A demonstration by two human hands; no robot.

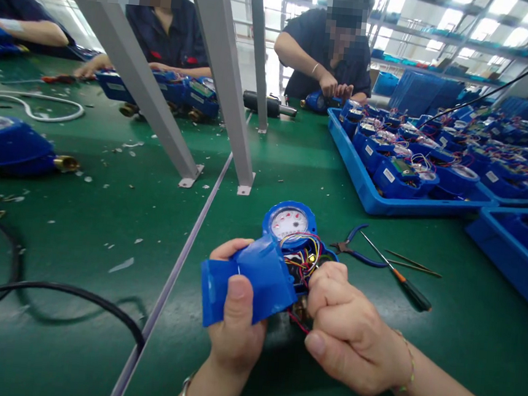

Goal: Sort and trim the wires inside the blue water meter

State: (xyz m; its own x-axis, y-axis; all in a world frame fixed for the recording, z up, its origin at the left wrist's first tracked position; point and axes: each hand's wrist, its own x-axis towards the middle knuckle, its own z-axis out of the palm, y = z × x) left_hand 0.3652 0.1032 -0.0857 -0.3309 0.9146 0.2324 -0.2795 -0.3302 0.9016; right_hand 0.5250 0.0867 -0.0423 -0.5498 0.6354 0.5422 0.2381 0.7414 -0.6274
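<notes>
A blue water meter (311,225) with a round white dial lies in front of me on the green bench, its wiring compartment uncovered. Several thin coloured wires (304,258) loop out of that compartment. My left hand (238,325) is closed on a blue plastic cover (261,281), thumb on top, at the meter's left side. The fingers of my right hand (349,325) are curled together against the right side of the compartment. What they pinch is hidden behind the knuckles. Below the compartment a red wire (298,322) hangs near my right thumb.
Pliers (356,253), a screwdriver (407,284) and tweezers (412,266) lie right of the meter. Blue trays (369,202) of meters stand at the right. Grey posts (229,90) rise ahead; a black cable (75,291) crosses at left. Co-workers (325,55) work opposite.
</notes>
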